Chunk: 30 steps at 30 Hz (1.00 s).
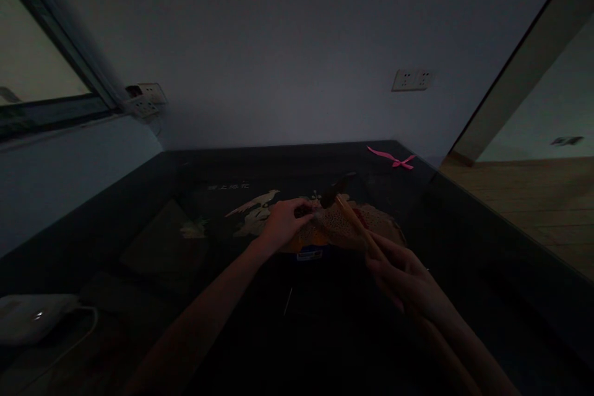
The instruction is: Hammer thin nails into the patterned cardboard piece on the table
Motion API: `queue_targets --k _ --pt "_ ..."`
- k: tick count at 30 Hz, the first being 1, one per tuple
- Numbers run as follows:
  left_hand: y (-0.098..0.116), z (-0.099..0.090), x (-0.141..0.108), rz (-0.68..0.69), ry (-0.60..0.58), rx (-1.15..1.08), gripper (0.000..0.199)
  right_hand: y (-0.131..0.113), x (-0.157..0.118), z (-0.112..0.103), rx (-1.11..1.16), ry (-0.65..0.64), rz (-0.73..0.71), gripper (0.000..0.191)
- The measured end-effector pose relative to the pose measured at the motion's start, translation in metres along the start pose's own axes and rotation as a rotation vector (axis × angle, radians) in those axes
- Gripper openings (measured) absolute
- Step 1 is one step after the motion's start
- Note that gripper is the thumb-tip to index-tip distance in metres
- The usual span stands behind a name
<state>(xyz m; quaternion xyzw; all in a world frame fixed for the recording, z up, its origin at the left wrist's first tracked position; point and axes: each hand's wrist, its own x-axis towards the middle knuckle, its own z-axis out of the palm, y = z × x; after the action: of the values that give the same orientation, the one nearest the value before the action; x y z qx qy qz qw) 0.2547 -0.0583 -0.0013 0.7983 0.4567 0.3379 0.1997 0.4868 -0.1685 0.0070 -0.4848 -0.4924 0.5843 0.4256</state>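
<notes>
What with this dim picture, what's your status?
Right hand gripping hammer. Left hand at spotted piece, grip unclear. Possible obstruction: left fingertips, near hammer's head.

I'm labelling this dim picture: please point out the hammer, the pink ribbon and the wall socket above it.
Hammer [355,218]: head camera, on its wooden handle.
Pink ribbon [400,163]: head camera, where its strands meet.
Wall socket [406,80]: head camera, on its faceplate.

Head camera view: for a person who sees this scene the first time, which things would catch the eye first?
Probably the bright pink ribbon, near the far right corner of the dark table. Next comes the hammer in the right hand, its wooden handle slanting across the middle right, its dark head near the left hand. Around there, a speckled brown piece also stands out.
</notes>
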Motion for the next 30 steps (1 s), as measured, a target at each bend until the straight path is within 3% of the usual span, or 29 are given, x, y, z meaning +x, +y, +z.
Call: queue_targets --k 10,17,24,30 --pt "0.004 0.001 0.0 -0.109 -0.027 -0.042 0.009 -0.058 -0.013 0.002 -0.161 -0.077 -0.039 0.073" --pt "0.0 0.001 0.0 -0.127 -0.032 -0.024 0.01 -0.039 -0.004 0.011 -0.169 -0.122 0.019 0.06" --pt "0.002 0.001 -0.001 -0.092 -0.022 -0.02 0.009 -0.052 -0.012 0.01 -0.147 -0.072 -0.048 0.066" --pt "-0.001 0.002 -0.001 -0.136 -0.048 -0.011 0.011 -0.04 -0.008 0.014 -0.164 -0.094 0.045 0.062"
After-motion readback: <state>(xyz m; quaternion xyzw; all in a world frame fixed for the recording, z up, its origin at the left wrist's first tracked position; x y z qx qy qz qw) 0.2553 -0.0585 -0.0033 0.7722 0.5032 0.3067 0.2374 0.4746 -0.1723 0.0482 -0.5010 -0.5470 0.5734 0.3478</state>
